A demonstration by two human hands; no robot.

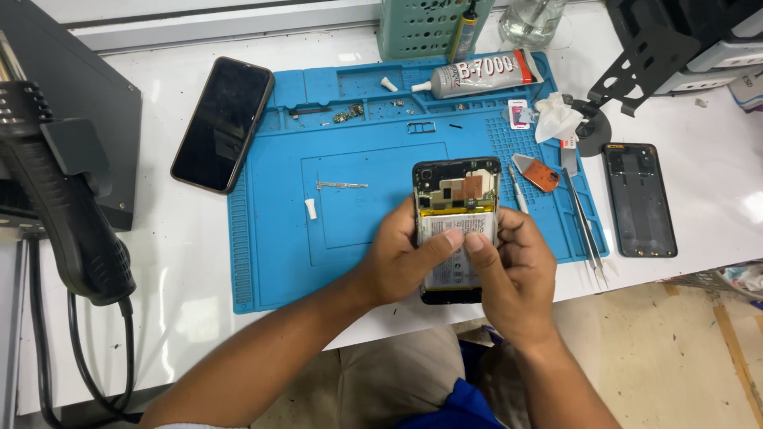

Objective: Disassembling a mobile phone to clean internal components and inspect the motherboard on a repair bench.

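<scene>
Both my hands clamp one opened phone (pixel 455 230) over the near edge of the blue mat (pixel 270 270): left hand (pixel 401 258) cradles its side, right hand (pixel 513 274) the other, both thumbs pressing the white battery, probably seating it. Beyond: one pair of tweezers (pixel 586 230), one back cover (pixel 640 199), one dark intact phone (pixel 222 123), one glue tube (pixel 485 75), parked off the work zone.

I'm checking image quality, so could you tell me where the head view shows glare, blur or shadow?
Head view: glare whitens the table at right; the opened phone between the left hand and right hand is sharp; the heat gun at left looks dark; straight edges bow slightly near the borders.
</scene>
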